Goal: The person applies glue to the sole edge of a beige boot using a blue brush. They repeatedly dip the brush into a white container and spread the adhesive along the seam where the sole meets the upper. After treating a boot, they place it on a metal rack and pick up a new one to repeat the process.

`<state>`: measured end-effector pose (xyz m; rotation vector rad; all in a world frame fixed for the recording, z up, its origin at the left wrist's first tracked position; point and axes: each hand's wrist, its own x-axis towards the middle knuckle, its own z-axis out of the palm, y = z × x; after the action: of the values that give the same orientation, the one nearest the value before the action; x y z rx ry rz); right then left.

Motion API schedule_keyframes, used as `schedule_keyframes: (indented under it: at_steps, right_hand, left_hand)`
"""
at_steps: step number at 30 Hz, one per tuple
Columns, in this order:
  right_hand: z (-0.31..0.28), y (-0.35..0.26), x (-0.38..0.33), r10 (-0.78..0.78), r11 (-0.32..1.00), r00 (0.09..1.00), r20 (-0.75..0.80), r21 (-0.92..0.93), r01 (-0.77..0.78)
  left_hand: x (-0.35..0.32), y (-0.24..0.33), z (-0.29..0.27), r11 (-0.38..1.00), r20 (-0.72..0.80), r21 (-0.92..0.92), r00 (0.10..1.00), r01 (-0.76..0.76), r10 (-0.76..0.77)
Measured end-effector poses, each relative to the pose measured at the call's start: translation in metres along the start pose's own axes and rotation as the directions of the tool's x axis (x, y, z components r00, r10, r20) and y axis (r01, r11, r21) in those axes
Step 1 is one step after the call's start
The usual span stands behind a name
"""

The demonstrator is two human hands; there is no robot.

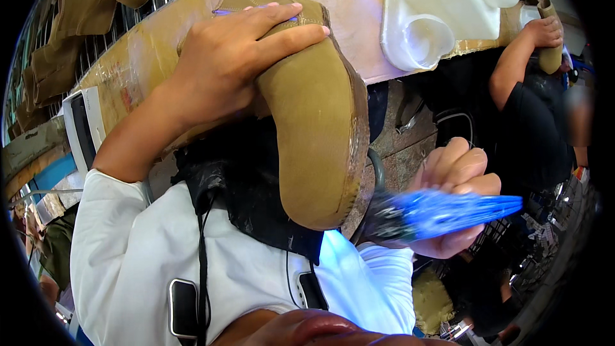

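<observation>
My left hand (224, 57) grips a tan suede shoe (314, 122) by its upper, sole side turned up toward me, toe pointing down. My right hand (451, 182) is closed around the blue handle of a brush (448, 211), held sideways. The brush's dark bristle end sits right at the shoe's sole edge near the toe. Both forearms wear white sleeves, and a black apron lies under the shoe.
A long tan workbench (359, 0) runs behind the shoe with a white plastic container (442, 13) on it. At the right a co-worker's hand (544, 32) holds another tan shoe. More tan shoe uppers (83, 6) hang on a rack at upper left.
</observation>
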<state>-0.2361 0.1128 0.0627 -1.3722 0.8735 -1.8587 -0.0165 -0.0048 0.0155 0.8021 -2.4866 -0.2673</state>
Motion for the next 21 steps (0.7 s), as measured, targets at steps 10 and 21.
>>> schedule_keyframes:
  at_steps: [10, 21]
  right_hand:
    - [0.001, 0.036, -0.021, -0.229, 0.817, 0.963, -0.14, -0.565, 0.112]
    - [-0.008, 0.001, 0.002, -0.041, 0.959, 0.998, -0.037, -0.283, 0.029]
  left_hand:
    - [0.003, -0.001, 0.0, 0.998, 0.004, -0.027, 0.999, 0.049, -0.049]
    - [0.014, 0.005, -0.004, 0.996, 0.041, -0.056, 0.997, 0.064, -0.062]
